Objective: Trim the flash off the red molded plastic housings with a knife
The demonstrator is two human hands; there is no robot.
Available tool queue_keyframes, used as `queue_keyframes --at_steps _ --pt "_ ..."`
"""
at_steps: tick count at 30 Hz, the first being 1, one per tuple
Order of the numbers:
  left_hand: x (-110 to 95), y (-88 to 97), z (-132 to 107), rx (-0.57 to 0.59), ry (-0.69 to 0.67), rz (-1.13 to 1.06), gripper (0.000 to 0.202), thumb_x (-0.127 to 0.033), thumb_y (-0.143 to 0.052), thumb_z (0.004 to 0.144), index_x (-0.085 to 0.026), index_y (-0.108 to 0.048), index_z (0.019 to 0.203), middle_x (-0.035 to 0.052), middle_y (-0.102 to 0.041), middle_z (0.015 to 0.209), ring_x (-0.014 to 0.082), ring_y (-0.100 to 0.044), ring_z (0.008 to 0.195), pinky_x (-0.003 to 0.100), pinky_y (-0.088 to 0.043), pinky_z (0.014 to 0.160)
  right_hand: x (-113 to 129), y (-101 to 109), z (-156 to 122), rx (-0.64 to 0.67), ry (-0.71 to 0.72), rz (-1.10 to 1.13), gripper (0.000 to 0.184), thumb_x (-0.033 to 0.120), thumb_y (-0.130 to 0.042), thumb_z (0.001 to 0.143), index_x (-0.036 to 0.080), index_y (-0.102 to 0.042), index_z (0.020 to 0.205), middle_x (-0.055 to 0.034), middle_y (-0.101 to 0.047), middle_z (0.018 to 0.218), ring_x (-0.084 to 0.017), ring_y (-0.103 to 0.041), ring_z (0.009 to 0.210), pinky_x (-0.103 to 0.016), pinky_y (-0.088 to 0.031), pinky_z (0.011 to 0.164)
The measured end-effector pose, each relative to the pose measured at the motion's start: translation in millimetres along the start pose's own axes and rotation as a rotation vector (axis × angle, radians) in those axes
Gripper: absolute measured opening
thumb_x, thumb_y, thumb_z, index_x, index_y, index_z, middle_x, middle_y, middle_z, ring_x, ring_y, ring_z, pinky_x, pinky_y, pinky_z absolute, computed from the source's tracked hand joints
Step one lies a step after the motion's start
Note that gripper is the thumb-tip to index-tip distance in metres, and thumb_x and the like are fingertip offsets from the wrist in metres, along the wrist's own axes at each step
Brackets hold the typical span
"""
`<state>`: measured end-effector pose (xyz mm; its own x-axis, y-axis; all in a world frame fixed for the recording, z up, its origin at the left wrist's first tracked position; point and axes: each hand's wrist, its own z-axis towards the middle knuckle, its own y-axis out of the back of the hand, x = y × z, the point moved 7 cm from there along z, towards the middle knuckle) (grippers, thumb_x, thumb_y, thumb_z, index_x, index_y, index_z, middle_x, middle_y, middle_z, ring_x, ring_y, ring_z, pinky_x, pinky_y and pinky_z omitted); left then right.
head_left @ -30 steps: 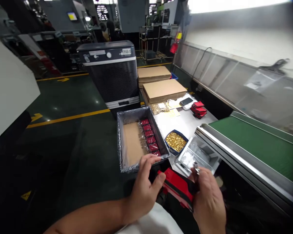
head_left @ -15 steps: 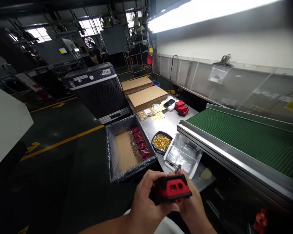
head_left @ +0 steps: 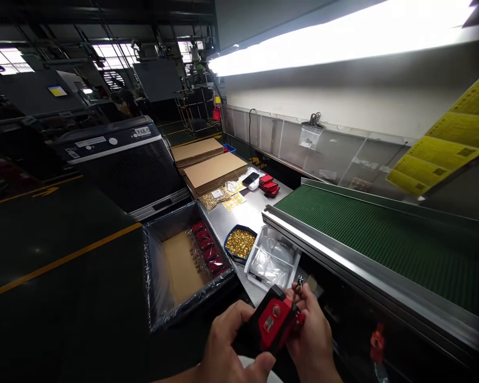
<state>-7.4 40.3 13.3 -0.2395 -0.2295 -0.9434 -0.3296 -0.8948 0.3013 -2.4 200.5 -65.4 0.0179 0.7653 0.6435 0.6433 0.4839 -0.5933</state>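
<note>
We see a boxy red-and-black plastic part (head_left: 271, 325) clasped between our hands, left hand (head_left: 223, 348) curled under its black end, right hand (head_left: 311, 340) gripping its red end, pinching a small metal piece (head_left: 299, 280) just above, glossy brass bits in a blue tray (head_left: 240, 243) beyond the grip.

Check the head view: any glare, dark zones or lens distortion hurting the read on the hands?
Head view: the strip light is blown out to white; floor and left side are dim. Wide-angle bending curves the green conveyor. The red part, left hand and right hand are evenly lit, slightly soft.
</note>
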Motion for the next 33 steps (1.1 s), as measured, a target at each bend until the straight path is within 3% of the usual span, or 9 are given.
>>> queue_keyframes --at_steps 3,6,11,15,19,24,26,29,33 --pt "-3 -6.3 2 -0.016 -0.030 0.039 0.050 -0.070 -0.060 0.081 -0.020 -0.061 0.083 0.0054 -0.061 0.073 0.0186 -0.055 0.064 0.031 -0.041 0.061 1 8 -6 -0.177 -0.133 0.123 0.030 0.045 -0.060 0.088 0.016 -0.055 0.088 0.0027 -0.054 0.061 -0.007 -0.047 0.046 -0.017 -0.041 0.043" --pt "0 -8.6 3 -0.029 -0.047 0.032 0.056 -0.075 -0.060 0.079 -0.019 -0.062 0.084 0.0061 -0.062 0.076 0.0195 -0.055 0.068 0.032 -0.041 0.066 18 8 -10 -0.186 -0.028 0.050 0.028 0.044 -0.054 0.091 0.017 -0.055 0.089 0.0024 -0.054 0.064 -0.008 -0.048 0.051 -0.017 -0.043 0.047" --pt "26 -15.1 9 0.056 0.211 -0.299 0.064 -0.078 -0.055 0.080 -0.015 -0.060 0.071 0.0060 -0.061 0.073 0.0172 -0.052 0.068 0.029 -0.039 0.064 45 4 -17 -0.051 0.291 -0.205 0.037 0.056 -0.050 0.091 0.020 -0.052 0.095 0.0021 -0.053 0.065 -0.011 -0.048 0.055 -0.021 -0.041 0.049" --pt "33 -20.2 18 0.193 0.430 -0.511 0.061 -0.072 -0.058 0.083 -0.012 -0.067 0.096 0.0109 -0.067 0.097 0.0217 -0.060 0.088 0.031 -0.043 0.079 54 -8 -27 0.135 0.477 -0.404 0.037 0.056 -0.049 0.093 0.019 -0.053 0.097 0.0005 -0.055 0.066 -0.012 -0.050 0.060 -0.024 -0.043 0.058" --pt "31 -31.3 17 0.467 0.541 -0.593 0.074 -0.065 -0.078 0.070 -0.013 -0.063 0.120 0.0132 -0.066 0.113 0.0250 -0.061 0.100 0.036 -0.044 0.090 48 -17 -32 0.233 0.373 -0.391 0.036 0.056 -0.046 0.094 0.020 -0.052 0.096 0.0004 -0.054 0.063 -0.011 -0.047 0.055 -0.022 -0.040 0.052" --pt "33 -44.8 7 0.555 0.649 -0.641 0.080 -0.057 -0.087 0.063 -0.015 -0.060 0.125 0.0138 -0.066 0.114 0.0286 -0.062 0.105 0.042 -0.046 0.094 38 -16 -35 0.262 0.283 -0.290 0.036 0.055 -0.045 0.095 0.020 -0.051 0.096 -0.0002 -0.055 0.065 -0.012 -0.052 0.057 -0.022 -0.044 0.054" --pt "28 -45.8 7 0.535 0.579 -0.576 0.084 -0.051 -0.089 0.062 -0.016 -0.055 0.130 0.0140 -0.065 0.116 0.0293 -0.063 0.107 0.043 -0.047 0.095 43 -6 -33 0.159 0.357 -0.246 0.034 0.054 -0.046 0.095 0.020 -0.051 0.098 -0.0014 -0.061 0.075 -0.013 -0.059 0.065 -0.026 -0.051 0.063" --pt "14 -37.6 12 0.446 0.327 -0.296 0.092 -0.041 -0.090 0.065 -0.020 -0.045 0.142 0.0144 -0.059 0.128 0.0299 -0.059 0.114 0.045 -0.046 0.100 48 14 -25 -0.002 0.380 -0.134 0.031 0.049 -0.055 0.093 0.022 -0.053 0.107 -0.0013 -0.063 0.090 -0.014 -0.064 0.077 -0.029 -0.055 0.075" --pt "-6 -34.5 9 0.426 0.075 -0.056 0.095 -0.025 -0.088 0.065 -0.025 -0.040 0.147 0.0119 -0.055 0.135 0.0299 -0.055 0.121 0.045 -0.044 0.107 39 29 -14 0.081 0.166 0.010 0.037 0.046 -0.065 0.086 0.020 -0.060 0.113 0.0013 -0.053 0.082 -0.008 -0.052 0.064 -0.021 -0.050 0.057"
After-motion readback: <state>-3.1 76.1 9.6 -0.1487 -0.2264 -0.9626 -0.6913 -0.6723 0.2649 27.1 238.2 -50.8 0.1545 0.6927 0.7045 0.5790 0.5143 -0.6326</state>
